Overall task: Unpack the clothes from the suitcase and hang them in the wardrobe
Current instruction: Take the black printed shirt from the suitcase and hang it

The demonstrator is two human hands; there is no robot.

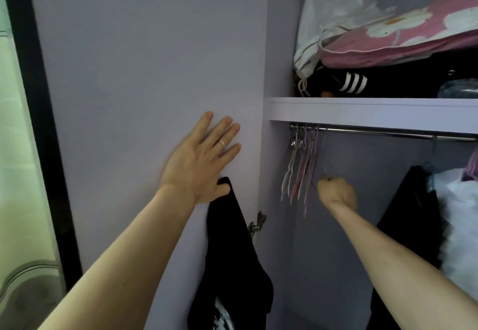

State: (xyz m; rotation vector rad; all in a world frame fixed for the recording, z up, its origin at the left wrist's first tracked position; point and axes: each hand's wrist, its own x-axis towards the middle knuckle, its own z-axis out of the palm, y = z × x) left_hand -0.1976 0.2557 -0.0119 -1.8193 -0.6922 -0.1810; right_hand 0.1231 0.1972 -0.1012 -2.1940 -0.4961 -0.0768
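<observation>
My left hand (pixel 204 159) lies flat with straight fingers against the lilac wardrobe door (pixel 144 71). Its thumb hooks a black garment (pixel 232 257) with a white print, which hangs down along the door. My right hand (pixel 336 192) is curled in a fist inside the wardrobe and grips the lower part of a thin hanger (pixel 323 153) that hangs from the metal rod (pixel 375 132). Several empty pink and white hangers (pixel 300 169) are bunched at the rod's left end, just left of that hand. The suitcase is out of view.
Clothes hang at the right of the rod: a black piece (pixel 411 221) and a white one (pixel 457 226). The shelf (pixel 375 108) above holds pink floral bedding (pixel 403 35) and a black striped item (pixel 351 82). A door hinge (pixel 258 222) sits by the frame. A dark-framed glass panel (pixel 33 122) stands left.
</observation>
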